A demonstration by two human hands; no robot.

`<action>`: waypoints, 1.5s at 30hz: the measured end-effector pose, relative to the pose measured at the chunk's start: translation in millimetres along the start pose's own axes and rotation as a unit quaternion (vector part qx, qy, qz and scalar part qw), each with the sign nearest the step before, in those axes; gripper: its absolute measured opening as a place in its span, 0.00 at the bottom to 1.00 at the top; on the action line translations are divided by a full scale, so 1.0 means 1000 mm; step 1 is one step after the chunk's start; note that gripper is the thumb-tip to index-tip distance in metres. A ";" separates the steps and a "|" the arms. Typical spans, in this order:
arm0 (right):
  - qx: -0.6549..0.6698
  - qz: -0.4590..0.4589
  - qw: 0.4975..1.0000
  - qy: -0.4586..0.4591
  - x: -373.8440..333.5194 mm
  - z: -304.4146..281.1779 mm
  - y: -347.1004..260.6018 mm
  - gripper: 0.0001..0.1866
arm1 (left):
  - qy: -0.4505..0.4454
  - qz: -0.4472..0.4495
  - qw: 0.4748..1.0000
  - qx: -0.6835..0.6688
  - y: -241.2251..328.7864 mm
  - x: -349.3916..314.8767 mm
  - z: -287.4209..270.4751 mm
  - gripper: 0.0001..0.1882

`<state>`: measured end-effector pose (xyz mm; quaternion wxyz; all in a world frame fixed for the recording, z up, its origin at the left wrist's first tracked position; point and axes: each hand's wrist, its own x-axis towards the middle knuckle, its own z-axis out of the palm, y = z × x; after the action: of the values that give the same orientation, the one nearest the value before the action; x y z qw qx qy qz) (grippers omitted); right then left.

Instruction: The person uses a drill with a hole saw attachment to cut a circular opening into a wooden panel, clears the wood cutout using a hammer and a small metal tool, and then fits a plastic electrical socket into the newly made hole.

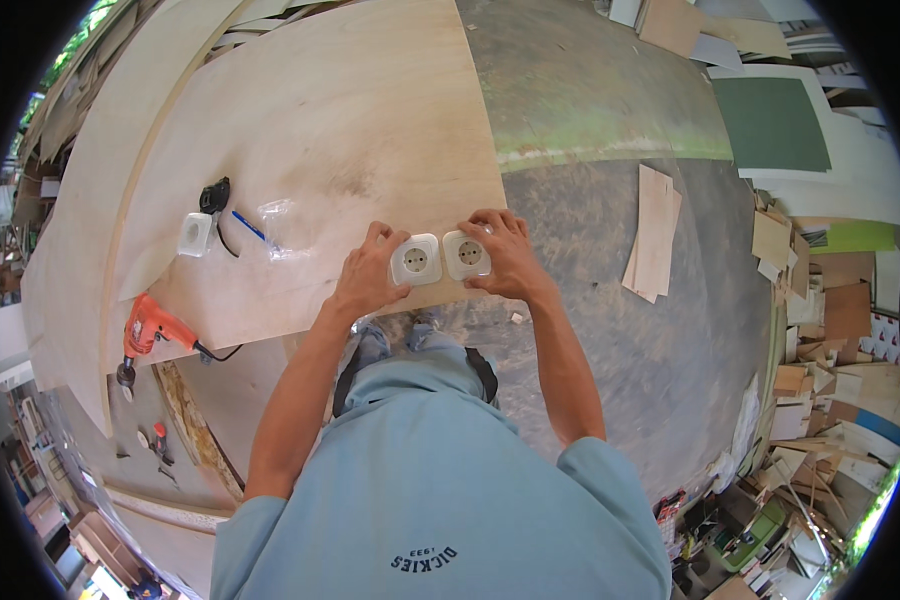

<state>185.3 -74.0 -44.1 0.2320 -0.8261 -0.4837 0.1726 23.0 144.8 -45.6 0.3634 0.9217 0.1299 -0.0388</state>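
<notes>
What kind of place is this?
It's probably a woodworking workshop: there's a big plywood sheet, an orange power drill and lots of wood scraps piled on the right.

One left hand (370, 272), one right hand (513, 262) and two white sockets (416, 260) are counted. One further white square piece (195, 234), one orange drill (155, 324), one black tape measure (215, 196), one blue pen (248, 225) and one clear plastic wrapper (279, 228) are recorded. One dark green panel (775, 125) is also noted.

A plywood sheet (370, 120) carries a drill (156, 323), white socket (195, 234), tape measure (214, 195), blue pen (249, 225) and clear plastic (278, 228).
</notes>
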 end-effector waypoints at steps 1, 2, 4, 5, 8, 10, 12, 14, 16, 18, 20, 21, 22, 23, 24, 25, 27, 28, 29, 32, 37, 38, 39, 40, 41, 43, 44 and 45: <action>0.007 0.004 1.000 0.000 -0.002 0.000 0.003 0.44 | -0.001 0.001 1.000 -0.004 -0.001 0.000 0.000 0.39; 0.010 0.002 1.000 -0.006 -0.002 -0.001 0.007 0.43 | -0.002 0.002 1.000 -0.007 -0.001 0.000 0.000 0.39; 0.016 0.000 1.000 -0.018 0.001 -0.004 0.012 0.42 | -0.008 0.005 1.000 -0.024 -0.002 0.000 0.000 0.39; 0.018 -0.004 1.000 -0.019 0.002 -0.005 0.012 0.42 | -0.013 0.006 0.999 -0.038 -0.003 0.000 -0.001 0.39; 0.023 -0.016 0.999 -0.023 0.005 -0.008 0.012 0.41 | -0.003 0.009 0.998 -0.055 -0.004 -0.002 0.003 0.39; 0.025 -0.018 0.999 -0.029 0.006 -0.007 0.014 0.41 | 0.008 0.012 0.998 -0.063 -0.005 -0.003 0.006 0.39; 0.027 -0.021 0.999 -0.029 0.005 -0.006 0.016 0.41 | 0.016 0.017 0.997 -0.075 -0.008 -0.004 0.007 0.39; 0.030 -0.020 0.999 -0.030 0.005 -0.005 0.018 0.42 | 0.018 0.017 0.997 -0.071 -0.008 -0.004 0.007 0.39; 0.035 -0.019 0.999 -0.030 0.004 -0.003 0.019 0.42 | 0.022 0.016 0.997 -0.065 -0.008 -0.004 0.008 0.39; 0.034 -0.025 0.999 -0.023 0.004 -0.001 0.024 0.42 | 0.028 0.016 0.998 -0.059 -0.008 -0.003 0.010 0.39; 0.036 -0.026 0.999 -0.018 0.003 -0.001 0.022 0.42 | 0.035 0.029 0.997 -0.068 -0.009 -0.002 0.010 0.40; 0.038 -0.026 0.999 -0.015 0.003 -0.001 0.021 0.42 | 0.038 0.035 0.996 -0.073 -0.009 -0.002 0.010 0.40; 0.040 -0.027 0.999 -0.012 0.005 -0.002 0.020 0.42 | 0.037 0.033 0.996 -0.074 -0.010 -0.002 0.011 0.40; 0.040 -0.028 0.999 -0.016 0.006 -0.002 0.020 0.42 | 0.036 0.030 0.996 -0.075 -0.011 -0.002 0.011 0.40; 0.040 -0.029 0.999 -0.020 0.007 -0.002 0.020 0.42 | 0.035 0.028 0.996 -0.075 -0.011 -0.002 0.012 0.40; 0.041 -0.030 0.998 -0.025 0.007 -0.002 0.020 0.42 | 0.037 0.030 0.996 -0.076 -0.011 -0.002 0.012 0.40; 0.044 -0.033 0.998 -0.026 0.007 -0.003 0.022 0.42 | 0.042 0.035 0.996 -0.078 -0.011 -0.003 0.014 0.39; 0.045 -0.035 0.998 -0.026 0.007 -0.003 0.022 0.42 | 0.043 0.035 0.995 -0.077 -0.011 -0.003 0.014 0.39; 0.047 -0.033 0.998 -0.026 0.007 -0.002 0.023 0.42 | 0.045 0.036 0.995 -0.076 -0.011 -0.003 0.015 0.39; 0.051 -0.034 0.998 -0.022 0.006 0.000 0.024 0.42 | 0.053 0.042 0.995 -0.075 -0.012 -0.004 0.016 0.39; 0.048 -0.034 0.998 -0.021 0.007 0.001 0.026 0.42 | 0.060 0.039 0.995 -0.065 -0.008 -0.005 0.017 0.39; 0.048 -0.033 0.998 -0.025 0.007 0.000 0.025 0.42 | 0.060 0.036 0.995 -0.067 -0.009 -0.005 0.017 0.39; 0.048 -0.031 0.998 -0.029 0.007 0.000 0.023 0.41 | 0.060 0.033 0.995 -0.069 -0.009 -0.005 0.017 0.39; 0.047 -0.029 0.998 -0.033 0.007 -0.002 0.022 0.41 | 0.064 0.031 0.995 -0.071 -0.009 -0.006 0.019 0.39; 0.047 -0.030 0.998 -0.030 0.007 -0.001 0.023 0.41 | 0.069 0.028 0.995 -0.073 -0.009 -0.006 0.020 0.39; 0.047 -0.032 0.998 -0.022 0.006 0.002 0.024 0.41 | 0.069 0.022 0.995 -0.073 -0.007 -0.007 0.020 0.39; 0.047 -0.031 0.998 -0.019 0.005 0.002 0.025 0.41 | 0.066 0.018 0.995 -0.071 -0.006 -0.007 0.019 0.39; 0.048 -0.030 0.998 -0.016 0.004 0.003 0.025 0.41 | 0.062 0.014 0.996 -0.069 -0.005 -0.007 0.018 0.39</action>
<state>203.7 -81.0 -60.7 0.2683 -0.7966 -0.5028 0.2017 15.0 134.5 -60.6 0.4183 0.8966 0.1415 0.0326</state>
